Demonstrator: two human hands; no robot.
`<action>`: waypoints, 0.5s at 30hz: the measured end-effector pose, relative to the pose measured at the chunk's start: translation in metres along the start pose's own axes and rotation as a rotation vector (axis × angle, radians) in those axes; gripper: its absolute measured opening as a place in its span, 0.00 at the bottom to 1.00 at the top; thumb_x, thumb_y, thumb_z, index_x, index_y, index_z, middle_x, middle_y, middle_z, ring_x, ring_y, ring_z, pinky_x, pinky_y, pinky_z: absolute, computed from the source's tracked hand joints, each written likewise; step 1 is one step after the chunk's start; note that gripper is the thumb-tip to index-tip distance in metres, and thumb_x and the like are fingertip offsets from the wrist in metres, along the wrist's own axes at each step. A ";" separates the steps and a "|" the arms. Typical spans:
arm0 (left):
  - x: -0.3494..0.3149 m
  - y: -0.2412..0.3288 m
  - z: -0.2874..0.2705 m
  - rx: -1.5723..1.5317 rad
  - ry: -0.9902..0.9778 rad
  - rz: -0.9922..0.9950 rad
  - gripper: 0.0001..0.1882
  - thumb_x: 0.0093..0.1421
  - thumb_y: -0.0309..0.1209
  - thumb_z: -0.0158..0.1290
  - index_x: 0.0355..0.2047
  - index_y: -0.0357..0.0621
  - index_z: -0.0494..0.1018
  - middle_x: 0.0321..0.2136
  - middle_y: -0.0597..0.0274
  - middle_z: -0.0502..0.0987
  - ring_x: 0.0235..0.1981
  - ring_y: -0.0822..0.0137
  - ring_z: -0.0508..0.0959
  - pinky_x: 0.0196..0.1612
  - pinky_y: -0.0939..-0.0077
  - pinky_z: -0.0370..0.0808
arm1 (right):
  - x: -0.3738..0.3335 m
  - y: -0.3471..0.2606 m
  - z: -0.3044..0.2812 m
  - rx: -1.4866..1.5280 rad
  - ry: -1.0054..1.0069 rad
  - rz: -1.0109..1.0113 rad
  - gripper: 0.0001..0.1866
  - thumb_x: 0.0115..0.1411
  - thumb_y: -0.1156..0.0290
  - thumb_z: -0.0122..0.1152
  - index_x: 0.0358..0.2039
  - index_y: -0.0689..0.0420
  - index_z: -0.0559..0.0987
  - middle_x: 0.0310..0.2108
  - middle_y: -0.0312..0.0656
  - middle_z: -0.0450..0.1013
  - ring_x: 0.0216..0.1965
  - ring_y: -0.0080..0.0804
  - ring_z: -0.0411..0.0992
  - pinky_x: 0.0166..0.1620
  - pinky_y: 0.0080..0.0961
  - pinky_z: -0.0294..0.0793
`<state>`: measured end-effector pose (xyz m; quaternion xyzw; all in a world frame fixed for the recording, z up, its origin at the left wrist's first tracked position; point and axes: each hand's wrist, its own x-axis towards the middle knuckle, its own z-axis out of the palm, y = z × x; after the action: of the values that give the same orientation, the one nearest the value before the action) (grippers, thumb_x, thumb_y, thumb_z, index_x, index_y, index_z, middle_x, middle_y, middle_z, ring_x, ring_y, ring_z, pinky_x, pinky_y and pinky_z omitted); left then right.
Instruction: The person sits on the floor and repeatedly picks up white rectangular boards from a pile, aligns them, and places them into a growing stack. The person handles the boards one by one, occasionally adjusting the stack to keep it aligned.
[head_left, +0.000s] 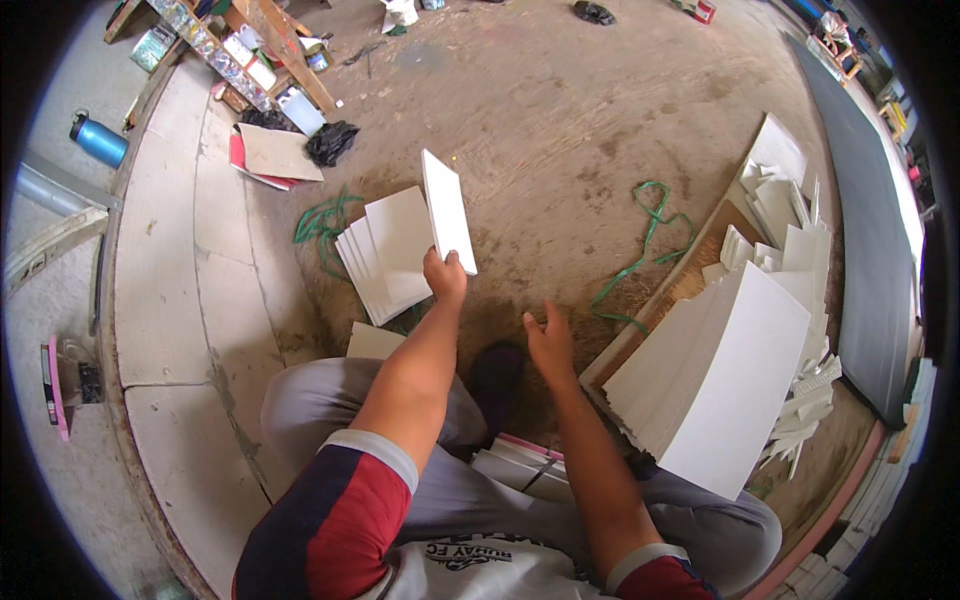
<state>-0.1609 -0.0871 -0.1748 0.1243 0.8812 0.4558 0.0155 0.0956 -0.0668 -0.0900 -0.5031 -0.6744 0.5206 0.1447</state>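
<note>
My left hand (446,274) grips the lower end of a thin white rectangular board (449,210), tilted upright above the floor. Whether it is one board or a few pressed together I cannot tell. Just left of it, a fanned stack of white sheets (398,250) lies on the ground. My right hand (549,342) is in front of me with thumb and fingers apart, holding nothing. To its right stands a large pile of white sheets (720,370) on a brown board (705,270). Between my legs lies a strapped bundle of white sheets (522,468).
Green plastic strapping (650,225) lies loose on the floor, with a tangle (325,225) beside the fanned stack. White offcuts (785,210) lie around the right pile. A wooden ladder (270,50), black plastic bags (332,143) and a blue bottle (99,139) are at the left.
</note>
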 end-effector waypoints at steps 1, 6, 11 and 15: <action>-0.008 0.007 0.003 0.108 -0.039 0.008 0.15 0.56 0.29 0.59 0.42 0.34 0.78 0.42 0.38 0.81 0.46 0.38 0.81 0.51 0.49 0.78 | 0.000 0.003 0.000 -0.016 0.013 -0.015 0.35 0.70 0.54 0.59 0.68 0.65 0.66 0.61 0.64 0.67 0.60 0.60 0.70 0.61 0.48 0.70; -0.031 0.034 -0.001 0.066 -0.308 -0.280 0.16 0.58 0.33 0.61 0.37 0.28 0.78 0.34 0.38 0.82 0.31 0.43 0.83 0.36 0.51 0.81 | -0.007 0.011 -0.010 -0.088 0.072 -0.078 0.34 0.69 0.54 0.61 0.67 0.64 0.69 0.62 0.58 0.70 0.53 0.48 0.77 0.57 0.42 0.74; -0.051 0.059 -0.019 -0.503 -0.421 -0.533 0.15 0.62 0.31 0.59 0.41 0.28 0.76 0.27 0.52 0.78 0.20 0.60 0.77 0.25 0.63 0.81 | -0.023 -0.012 -0.041 -0.150 0.107 -0.178 0.31 0.70 0.54 0.59 0.65 0.63 0.72 0.60 0.59 0.72 0.57 0.56 0.74 0.59 0.45 0.72; -0.066 0.116 -0.059 -0.622 -0.846 -0.533 0.15 0.65 0.29 0.57 0.47 0.30 0.75 0.30 0.54 0.78 0.22 0.64 0.76 0.29 0.64 0.83 | -0.028 -0.042 -0.065 -0.282 0.282 -0.739 0.30 0.71 0.57 0.56 0.67 0.61 0.70 0.64 0.58 0.68 0.63 0.58 0.68 0.63 0.49 0.67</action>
<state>-0.0816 -0.0854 -0.0519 0.0593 0.6243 0.5838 0.5157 0.1326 -0.0518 -0.0179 -0.3088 -0.8478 0.2623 0.3423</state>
